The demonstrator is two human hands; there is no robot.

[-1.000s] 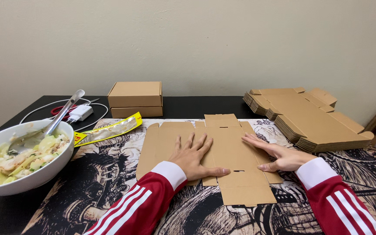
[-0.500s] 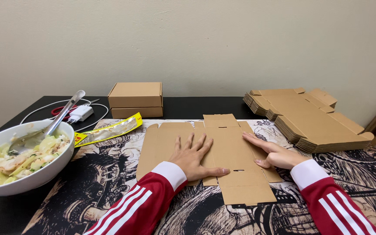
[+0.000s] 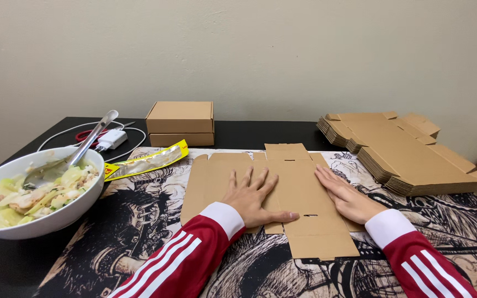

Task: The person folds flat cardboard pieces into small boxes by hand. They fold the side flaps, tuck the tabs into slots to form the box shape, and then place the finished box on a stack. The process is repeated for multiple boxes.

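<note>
A flat, unfolded brown cardboard box blank (image 3: 299, 187) lies on the printed black-and-white mat (image 3: 139, 232) in front of me. My left hand (image 3: 255, 196) presses flat on its middle, fingers spread, thumb pointing right. My right hand (image 3: 346, 196) lies flat on the blank's right part, fingers together and pointing up-left. Neither hand grips anything. Both arms wear red sleeves with white stripes and white cuffs.
A stack of flat cardboard blanks (image 3: 404, 152) sits at the right. Two folded brown boxes (image 3: 181, 122) are stacked at the back. A white bowl of food (image 3: 31, 193) with a spoon stands at the left, beside a yellow wrapper (image 3: 144, 161), a white charger (image 3: 111, 139) and red scissors.
My right hand has slid left and flattened onto the blank's right part. My left hand stays pressed on the middle.
</note>
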